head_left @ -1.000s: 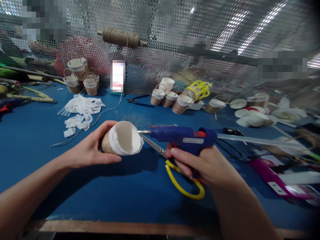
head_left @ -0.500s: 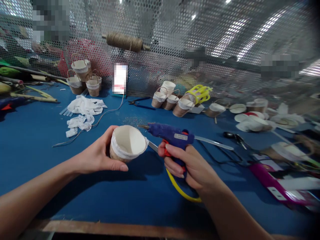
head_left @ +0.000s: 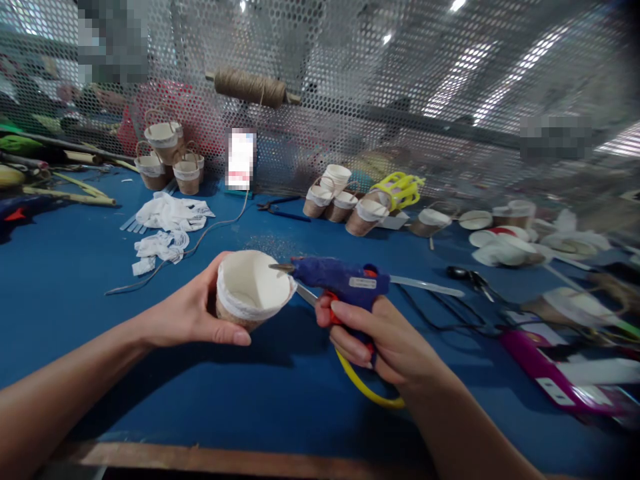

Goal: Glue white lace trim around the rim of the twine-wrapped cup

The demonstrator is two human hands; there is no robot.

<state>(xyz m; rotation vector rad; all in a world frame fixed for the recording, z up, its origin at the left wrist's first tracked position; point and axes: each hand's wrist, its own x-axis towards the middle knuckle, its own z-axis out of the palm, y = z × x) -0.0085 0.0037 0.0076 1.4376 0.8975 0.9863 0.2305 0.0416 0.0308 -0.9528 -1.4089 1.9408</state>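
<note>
My left hand [head_left: 210,307] is wrapped round a small paper cup [head_left: 245,310], its outside covered in brown twine with a white lace band below the rim. The cup leans with its mouth towards me. In my right hand [head_left: 370,333] is a blue hot glue gun [head_left: 330,277], with fingers round its grip and at the red trigger. A clear glue stick [head_left: 427,287] sticks out of its back. The gun's metal nozzle points left, over the far right part of the cup's mouth; whether it touches cannot be told. Scissors with a yellow handle [head_left: 367,390] lie partly hidden below the gun.
Twine-covered baskets [head_left: 187,177] stand at the back left and others [head_left: 367,213] at the back centre. White lace [head_left: 173,212], pliers [head_left: 283,208] and a phone [head_left: 240,160] lie or stand beyond my hands. A purple power strip [head_left: 550,367] with cables is at the right.
The glue gun has moved slightly left and down, so its nozzle now overlaps the cup's mouth. My left hand and the cup have shifted slightly left.
</note>
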